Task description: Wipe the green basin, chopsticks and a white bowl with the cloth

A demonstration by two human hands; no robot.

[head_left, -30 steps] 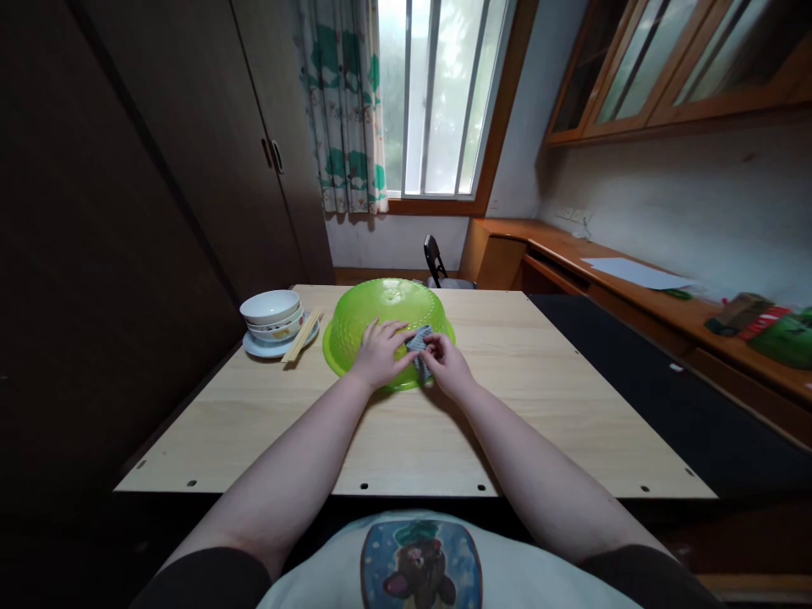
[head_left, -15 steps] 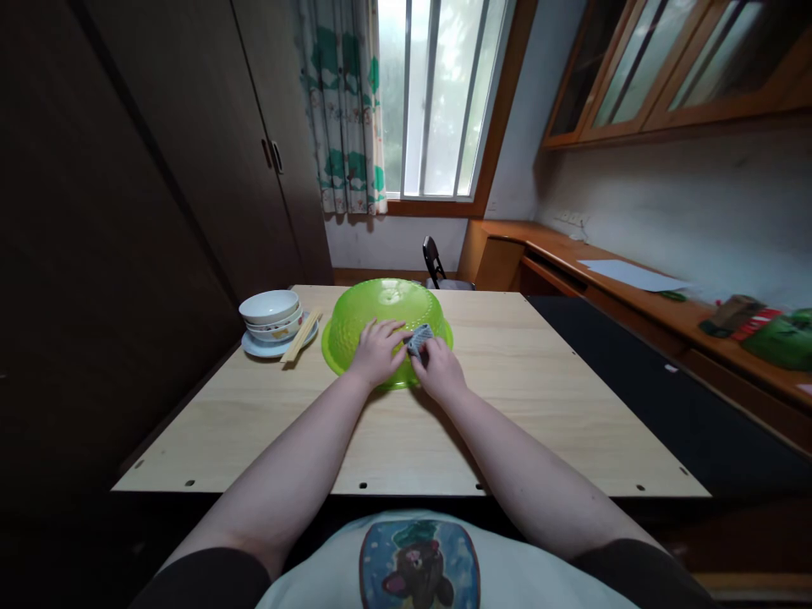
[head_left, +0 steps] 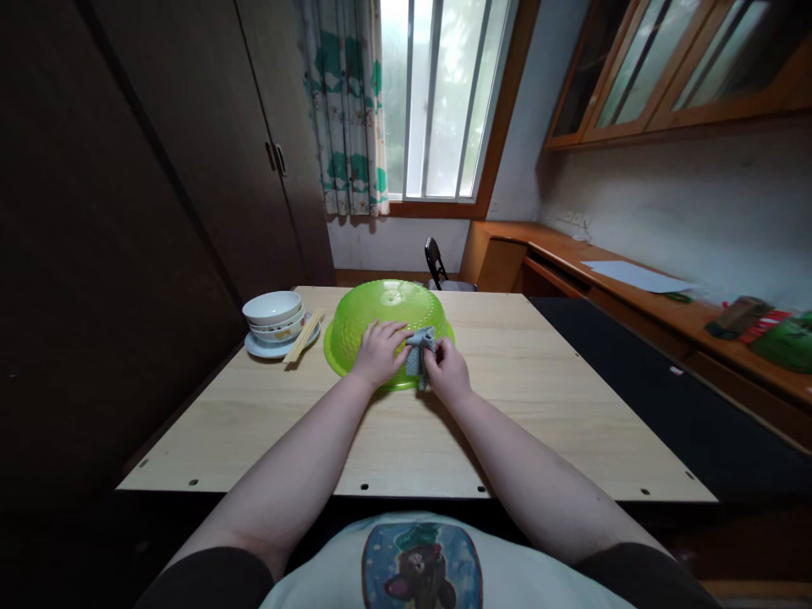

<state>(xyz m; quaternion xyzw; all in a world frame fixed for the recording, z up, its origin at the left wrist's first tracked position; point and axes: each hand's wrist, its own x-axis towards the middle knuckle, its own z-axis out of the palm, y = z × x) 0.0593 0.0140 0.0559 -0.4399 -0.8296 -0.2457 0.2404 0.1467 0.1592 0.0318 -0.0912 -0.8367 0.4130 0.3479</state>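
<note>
We handle grey cloth (head_left: 414, 362) against upturned green basin (head_left: 392, 298); right hand (head_left: 449, 370) pinches it, left hand (head_left: 379, 352) spreads on basin. Next move likely wants steady pinch.

home room | patterned curtain (head_left: 348, 110) | dark wardrobe (head_left: 203, 144) | wooden desk (head_left: 555, 241) | stacked bowls (head_left: 274, 311)

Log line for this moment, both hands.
left hand: on upturned green basin | right hand: gripping gray cloth | bowls: stacked on plate

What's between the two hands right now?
A grey cloth, gripped by the right hand, and part of the upturned green basin behind it; head view.
</note>
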